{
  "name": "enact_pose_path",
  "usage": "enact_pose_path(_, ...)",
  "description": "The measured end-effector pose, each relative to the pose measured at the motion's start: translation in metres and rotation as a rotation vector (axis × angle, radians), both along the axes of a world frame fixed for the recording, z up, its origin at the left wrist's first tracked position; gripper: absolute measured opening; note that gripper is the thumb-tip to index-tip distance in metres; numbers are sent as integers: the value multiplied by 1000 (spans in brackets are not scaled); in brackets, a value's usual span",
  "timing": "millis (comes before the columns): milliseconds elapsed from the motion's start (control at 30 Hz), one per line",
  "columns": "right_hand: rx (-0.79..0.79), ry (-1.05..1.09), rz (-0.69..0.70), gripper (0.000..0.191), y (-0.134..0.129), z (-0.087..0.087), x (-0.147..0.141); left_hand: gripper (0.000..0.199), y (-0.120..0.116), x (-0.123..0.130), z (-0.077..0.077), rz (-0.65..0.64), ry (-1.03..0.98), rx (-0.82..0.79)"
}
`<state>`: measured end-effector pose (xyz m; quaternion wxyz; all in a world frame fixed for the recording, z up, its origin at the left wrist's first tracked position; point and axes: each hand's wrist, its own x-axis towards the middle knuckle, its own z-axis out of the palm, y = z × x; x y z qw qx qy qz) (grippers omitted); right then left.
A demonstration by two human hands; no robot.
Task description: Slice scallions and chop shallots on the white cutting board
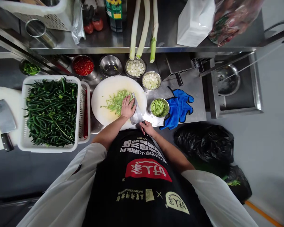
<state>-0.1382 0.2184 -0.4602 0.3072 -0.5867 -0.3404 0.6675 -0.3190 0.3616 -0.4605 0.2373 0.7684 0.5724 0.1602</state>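
Left hand (128,107) spread on shredded greens (115,102) atop cutting board (101,90); right hand (147,128) grips cleaver (136,114) at board's right side.

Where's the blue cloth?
In the head view, the blue cloth lies on the steel counter, just right of the bowl of cut green stalks.

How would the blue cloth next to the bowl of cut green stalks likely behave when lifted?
The blue cloth would probably be floppy, since it lies in loose, uneven folds. It looks thin, so likely light for its spread. Because it sits close beside the bowl, dragging it could nudge that.
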Motion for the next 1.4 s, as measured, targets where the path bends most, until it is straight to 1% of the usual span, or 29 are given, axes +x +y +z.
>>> enact_pose_path(100, 8, 32, -1, 58, -1, 7, -2, 59, 1, 0, 4, 0, -5, 30)
enact_pose_path(167, 16, 50, -9, 56, 0, 13, -1, 58, 3, 1, 10, 0, 1, 56)
enact_pose_path(333, -2, 95, -34, 52, -1, 33, 11, 58, 8, 15, 34, -21, 24, 91)
enact_pose_path(400, -14, 120, -63, 52, -7, 40, 20, 58, 6, 28, 44, -62, 24, 97)
enact_pose_path(467, -28, 144, -108, 54, -17, 48, 31, 56, 3, 48, 53, -120, 10, 102)
enact_pose_path(533, -49, 161, -170, 56, -32, 57, 45, 55, -1, 72, 58, -187, -17, 106)
enact_pose_path(600, -85, 170, -242, 59, -49, 68, 59, 54, -7, 99, 59, -257, -53, 103)
enact_pose_path(700, -167, 181, -344, 57, -72, 86, 79, 52, -17, 140, 52, -340, -101, 66)
enact_pose_path(800, -242, 193, -410, 52, -85, 103, 95, 51, -24, 176, 35, -383, -119, 3)
enact_pose_path(867, -276, 207, -438, 46, -88, 112, 102, 48, -24, 196, 22, -388, -116, -48)
enact_pose_path(967, -305, 247, -471, 39, -91, 126, 110, 34, -14, 218, 7, -371, -136, -109)
enact_pose_path(1033, -313, 276, -485, 36, -94, 136, 115, 29, -2, 226, 2, -312, -199, -145)
enact_pose_path(1067, -315, 285, -492, 35, -97, 140, 117, 30, 6, 228, 0, -255, -244, -171)
enact_pose_path(1167, -308, 262, -508, 38, -104, 149, 122, 36, 29, 231, -3, -22, -394, -283)
enact_pose_path(1233, -291, 188, -506, 41, -107, 148, 125, 39, 41, 230, -4, 82, -480, -362)
enact_pose_path(1267, -279, 136, -499, 42, -107, 146, 126, 41, 44, 230, -4, 101, -513, -393)
enact_pose_path(1333, -248, 21, -477, 46, -105, 139, 126, 42, 42, 227, -3, 82, -536, -418)
enact_pose_path(1367, -230, -31, -465, 47, -104, 136, 125, 41, 38, 224, -2, 41, -527, -401)
enact_pose_path(1400, -213, -75, -454, 49, -102, 132, 123, 39, 32, 221, 1, -28, -508, -361)
